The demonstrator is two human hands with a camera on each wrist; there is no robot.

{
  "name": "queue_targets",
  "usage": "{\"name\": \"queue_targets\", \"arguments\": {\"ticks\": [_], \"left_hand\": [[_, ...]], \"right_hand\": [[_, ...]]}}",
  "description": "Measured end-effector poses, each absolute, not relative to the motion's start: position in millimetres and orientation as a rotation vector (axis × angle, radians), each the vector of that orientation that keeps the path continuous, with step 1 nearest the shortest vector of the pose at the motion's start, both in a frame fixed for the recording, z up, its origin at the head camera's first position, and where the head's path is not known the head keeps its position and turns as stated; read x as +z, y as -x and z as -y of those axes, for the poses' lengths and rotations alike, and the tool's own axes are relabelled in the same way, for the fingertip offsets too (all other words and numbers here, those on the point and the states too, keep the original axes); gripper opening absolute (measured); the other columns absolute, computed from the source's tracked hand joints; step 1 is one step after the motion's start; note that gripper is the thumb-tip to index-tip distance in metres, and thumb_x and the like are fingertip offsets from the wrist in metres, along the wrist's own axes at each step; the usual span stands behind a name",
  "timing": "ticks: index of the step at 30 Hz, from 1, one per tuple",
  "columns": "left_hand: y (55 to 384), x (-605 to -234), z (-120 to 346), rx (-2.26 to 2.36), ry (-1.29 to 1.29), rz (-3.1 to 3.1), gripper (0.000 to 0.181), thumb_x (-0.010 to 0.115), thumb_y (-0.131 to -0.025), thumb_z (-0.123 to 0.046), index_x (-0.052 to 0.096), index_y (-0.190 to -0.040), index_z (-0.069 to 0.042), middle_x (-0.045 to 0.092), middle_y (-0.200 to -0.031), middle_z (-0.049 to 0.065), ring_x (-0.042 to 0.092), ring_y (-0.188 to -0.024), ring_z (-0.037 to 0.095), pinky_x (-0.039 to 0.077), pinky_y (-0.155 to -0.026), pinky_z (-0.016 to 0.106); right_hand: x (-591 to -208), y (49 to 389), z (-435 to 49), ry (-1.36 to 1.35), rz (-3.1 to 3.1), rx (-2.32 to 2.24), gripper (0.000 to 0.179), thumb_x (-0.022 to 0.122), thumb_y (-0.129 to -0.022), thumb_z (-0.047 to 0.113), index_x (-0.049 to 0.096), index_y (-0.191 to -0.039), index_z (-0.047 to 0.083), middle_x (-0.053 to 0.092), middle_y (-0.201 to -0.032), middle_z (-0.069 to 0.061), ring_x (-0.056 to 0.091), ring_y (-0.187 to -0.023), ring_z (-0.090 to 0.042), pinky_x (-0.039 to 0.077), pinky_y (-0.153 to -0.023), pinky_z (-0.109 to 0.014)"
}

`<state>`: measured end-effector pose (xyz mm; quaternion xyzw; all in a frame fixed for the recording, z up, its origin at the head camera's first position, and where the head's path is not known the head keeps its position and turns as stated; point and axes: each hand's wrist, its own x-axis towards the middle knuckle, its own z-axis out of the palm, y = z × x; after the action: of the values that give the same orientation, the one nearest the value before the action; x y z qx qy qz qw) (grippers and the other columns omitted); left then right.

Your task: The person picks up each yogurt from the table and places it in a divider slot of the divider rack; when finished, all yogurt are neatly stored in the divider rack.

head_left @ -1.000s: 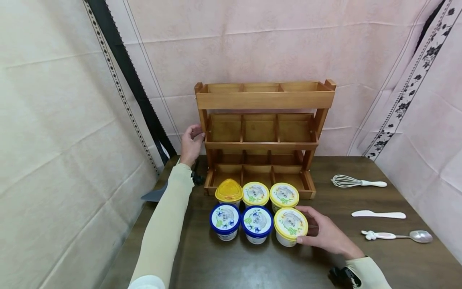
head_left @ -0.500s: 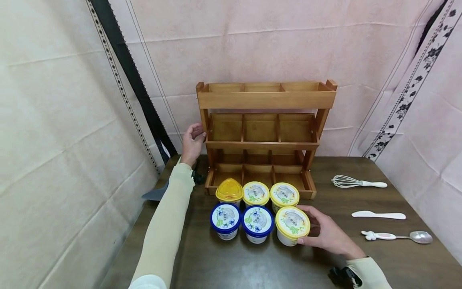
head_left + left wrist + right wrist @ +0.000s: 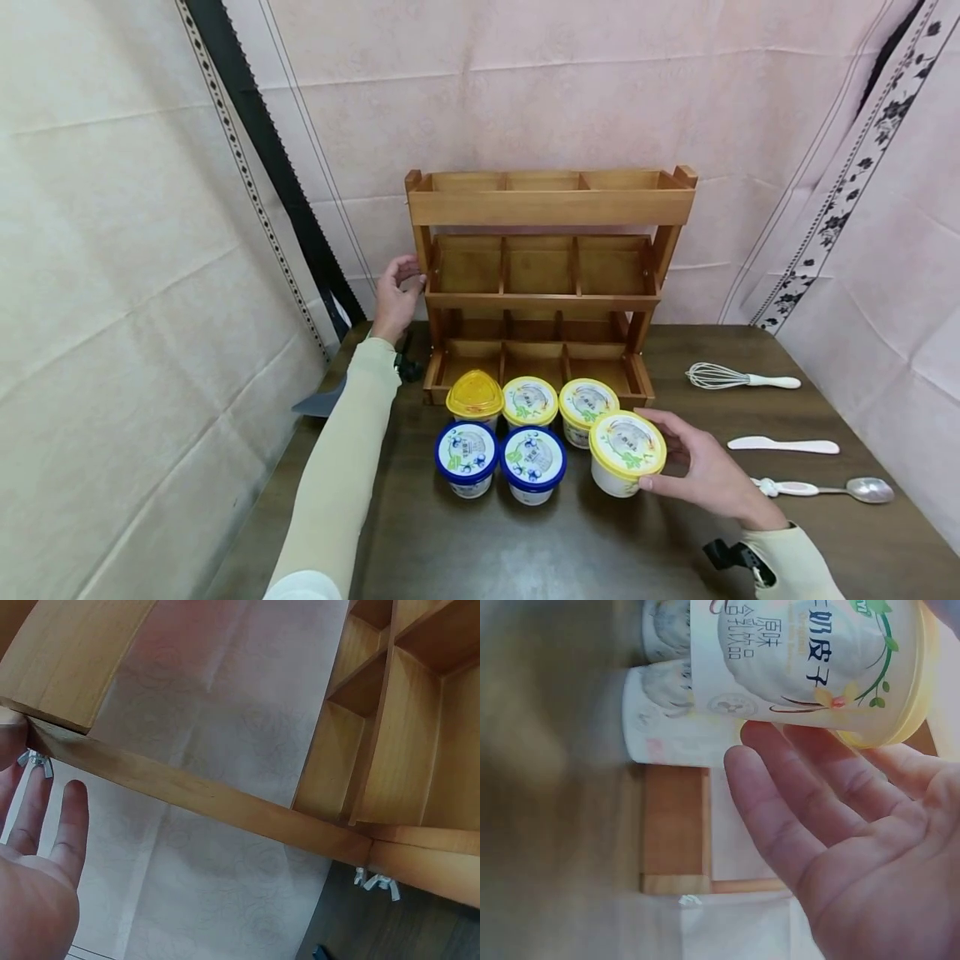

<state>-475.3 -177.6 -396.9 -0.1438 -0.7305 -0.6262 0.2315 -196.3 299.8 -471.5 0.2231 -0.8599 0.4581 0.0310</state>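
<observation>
My right hand (image 3: 708, 475) grips a white tub with a yellow lid (image 3: 628, 450) between thumb and fingers, to the right of the other tubs. Up close in the right wrist view, the printed tub (image 3: 817, 660) sits against my fingers. My left hand (image 3: 397, 296) holds the left side post of a tiered wooden rack (image 3: 555, 204); in the left wrist view, the thumb lies at the post (image 3: 210, 799) beside a wing nut (image 3: 35, 760). Two blue-lidded tubs (image 3: 533, 458) stand in front of three yellow-lidded ones (image 3: 530, 402), whose leftmost lid (image 3: 475, 395) is domed.
On the right of the dark table (image 3: 465, 550) lie a whisk (image 3: 738, 377), a white knife (image 3: 783, 445) and a spoon (image 3: 866, 490). Pale cloth (image 3: 540, 92) hangs behind and at both sides. A dark blue flat object (image 3: 318, 403) shows beside the left forearm.
My right hand has carried the yellow-lidded tub to the right and slightly up, away from the blue-lidded tubs. My left hand stays at the rack's post.
</observation>
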Motion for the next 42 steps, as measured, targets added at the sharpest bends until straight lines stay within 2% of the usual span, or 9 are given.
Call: {"name": "queue_targets", "arguments": {"ticks": [8, 16, 24, 31, 35, 38, 42], "left_hand": [[474.8, -391.1, 180.4, -1.689, 0.432, 2.04, 0.038, 0.067, -0.103, -0.006, 0.059, -0.139, -0.014, 0.063, -0.131, 0.009, 0.06, -0.126, 0.024, 0.052, -0.105, 0.043], [473.1, -391.9, 182.4, -1.719, 0.404, 2.044, 0.041, 0.066, -0.103, -0.005, 0.057, -0.142, -0.009, 0.061, -0.135, 0.015, 0.058, -0.13, 0.029, 0.05, -0.109, 0.051], [473.0, -395.5, 182.5, -1.719, 0.406, 2.034, 0.04, 0.068, -0.103, -0.006, 0.058, -0.142, -0.01, 0.062, -0.135, 0.014, 0.059, -0.129, 0.028, 0.048, -0.113, 0.048], [474.9, -401.1, 183.8, -1.696, 0.428, 2.017, 0.038, 0.069, -0.102, -0.005, 0.061, -0.138, -0.012, 0.065, -0.128, 0.01, 0.062, -0.124, 0.024, 0.05, -0.109, 0.043], [476.3, -401.0, 182.3, -1.678, 0.438, 2.027, 0.038, 0.069, -0.102, -0.005, 0.061, -0.138, -0.011, 0.065, -0.129, 0.01, 0.062, -0.124, 0.024, 0.049, -0.11, 0.042], [477.6, -400.0, 181.2, -1.673, 0.436, 2.032, 0.038, 0.069, -0.102, -0.006, 0.061, -0.139, -0.012, 0.065, -0.129, 0.011, 0.062, -0.125, 0.025, 0.05, -0.11, 0.041], [478.8, -399.1, 180.4, -1.668, 0.438, 2.031, 0.038, 0.068, -0.102, -0.005, 0.06, -0.139, -0.011, 0.064, -0.13, 0.012, 0.062, -0.126, 0.026, 0.051, -0.109, 0.042]], "right_hand": [[-449.4, 209.9, -311.7, -0.651, 2.63, 1.252, 0.085, 0.092, -0.083, 0.019, 0.048, -0.155, 0.01, 0.064, -0.141, -0.011, 0.069, -0.109, -0.002, 0.06, -0.085, -0.024], [-429.1, 225.9, -316.0, -0.585, 2.619, 1.271, 0.084, 0.09, -0.086, 0.018, 0.045, -0.156, 0.007, 0.064, -0.139, -0.017, 0.067, -0.107, 0.002, 0.06, -0.084, -0.022], [-427.1, 251.8, -323.7, -0.462, 2.643, 1.306, 0.085, 0.086, -0.091, 0.025, 0.04, -0.16, 0.008, 0.061, -0.144, -0.019, 0.064, -0.108, 0.006, 0.057, -0.086, -0.018], [-441.2, 279.1, -328.5, -0.357, 2.644, 1.303, 0.084, 0.083, -0.094, 0.034, 0.039, -0.162, 0.014, 0.057, -0.149, -0.016, 0.059, -0.115, 0.003, 0.055, -0.09, -0.019], [-445.3, 293.4, -330.1, -0.346, 2.607, 1.353, 0.084, 0.083, -0.094, 0.032, 0.038, -0.162, 0.014, 0.056, -0.151, -0.016, 0.057, -0.119, 0.002, 0.053, -0.089, -0.014], [-446.1, 302.4, -330.2, -0.351, 2.586, 1.363, 0.084, 0.083, -0.094, 0.031, 0.039, -0.162, 0.013, 0.056, -0.151, -0.017, 0.058, -0.123, -0.005, 0.052, -0.088, -0.012], [-445.8, 310.9, -330.0, -0.317, 2.603, 1.361, 0.086, 0.084, -0.093, 0.037, 0.038, -0.162, 0.014, 0.055, -0.152, -0.016, 0.057, -0.134, -0.025, 0.05, -0.089, -0.011]]}}
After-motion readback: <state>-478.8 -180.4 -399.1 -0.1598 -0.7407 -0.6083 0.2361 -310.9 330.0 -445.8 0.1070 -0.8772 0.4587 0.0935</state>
